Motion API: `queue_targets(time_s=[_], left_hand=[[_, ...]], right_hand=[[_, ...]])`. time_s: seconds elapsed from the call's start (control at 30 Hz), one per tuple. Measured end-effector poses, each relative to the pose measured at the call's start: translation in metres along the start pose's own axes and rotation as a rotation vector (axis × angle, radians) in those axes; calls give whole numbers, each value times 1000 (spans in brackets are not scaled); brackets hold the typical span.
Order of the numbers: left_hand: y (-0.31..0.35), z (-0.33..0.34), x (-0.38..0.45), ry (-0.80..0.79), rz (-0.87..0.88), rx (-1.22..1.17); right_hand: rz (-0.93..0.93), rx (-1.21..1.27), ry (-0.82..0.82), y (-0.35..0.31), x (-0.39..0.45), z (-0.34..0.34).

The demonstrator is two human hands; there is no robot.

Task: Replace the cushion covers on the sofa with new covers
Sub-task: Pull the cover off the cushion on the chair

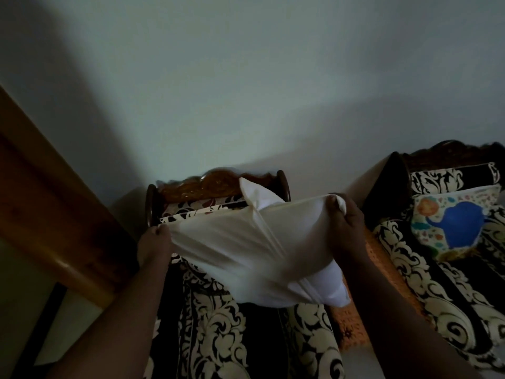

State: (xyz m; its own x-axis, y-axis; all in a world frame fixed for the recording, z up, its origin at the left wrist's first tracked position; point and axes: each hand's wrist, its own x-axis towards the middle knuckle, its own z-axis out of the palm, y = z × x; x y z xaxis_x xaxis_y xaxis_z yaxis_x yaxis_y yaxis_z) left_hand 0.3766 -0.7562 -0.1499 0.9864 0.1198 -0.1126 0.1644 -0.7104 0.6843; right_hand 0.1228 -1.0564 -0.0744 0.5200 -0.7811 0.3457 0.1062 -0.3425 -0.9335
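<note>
Now the cream cover (pixel 232 242) is stretched between both hands over the white cushion (pixel 325 288), held in the air above the patterned sofa seat (pixel 218 332).

Her left hand (pixel 154 247) pinches one corner of the cover at the left, and the right hand (pixel 345 222) is clamped on the opposite corner with a wad of fabric bunched in its fist; the two are well apart and the cloth between them is taut. White cushion pokes out at the top near the carved wooden backrest (pixel 207 184) and again at the lower right, so to my eye the cover is only partly on. Doing it well probably means keeping both corners gripped, shaking the cushion down into the cover, then seating each corner before closing the opening. An elephant-print cushion (pixel 453 225) sits on the neighbouring sofa (pixel 410 269), well apart.
</note>
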Motion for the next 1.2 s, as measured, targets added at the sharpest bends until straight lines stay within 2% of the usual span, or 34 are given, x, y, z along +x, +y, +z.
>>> queue_targets(time_s=[0.17,0.23,0.27,0.3,0.37,0.43,0.5,0.63,0.73,0.77,0.87,0.9,0.93,1.07,1.13,1.2], left_hand=[[-1,-6,21,-54,-109,133],[13,-7,16,0,-21,165],[21,-8,9,42,129,101],[32,-7,0,32,351,-1],[61,-6,-33,-225,769,-154],[86,-1,-68,-460,1028,-19],[102,4,-88,-423,1142,71],[105,10,-93,-365,1037,-69],[95,12,-83,-323,987,-185],[93,9,-76,-340,936,-252],[85,-5,-53,-400,753,-432],[84,-8,-48,-439,711,-475],[82,-10,-43,-470,692,-495],[85,-10,-29,-541,732,-354],[87,-10,-22,-431,758,-252],[85,-12,-33,-166,879,-132]], right_hand=[[-75,-36,60,-16,3,16],[-101,-79,50,-22,5,20],[-124,-103,23,-25,7,23],[-152,-126,-15,-30,9,25],[-206,-186,-111,-41,12,35],[-253,-241,-199,-52,14,49],[-291,-268,-237,-63,16,64],[-249,-284,-267,-72,22,66],[-174,-299,-421,-63,23,36],[-128,-387,-488,-54,22,22],[-7,-919,-625,-23,15,-6],[18,-993,-606,-16,11,-10],[21,-963,-562,-10,8,-9],[-113,-820,-456,-2,1,6],[-115,-790,-431,-8,1,16],[-143,-766,-381,-14,2,28]])
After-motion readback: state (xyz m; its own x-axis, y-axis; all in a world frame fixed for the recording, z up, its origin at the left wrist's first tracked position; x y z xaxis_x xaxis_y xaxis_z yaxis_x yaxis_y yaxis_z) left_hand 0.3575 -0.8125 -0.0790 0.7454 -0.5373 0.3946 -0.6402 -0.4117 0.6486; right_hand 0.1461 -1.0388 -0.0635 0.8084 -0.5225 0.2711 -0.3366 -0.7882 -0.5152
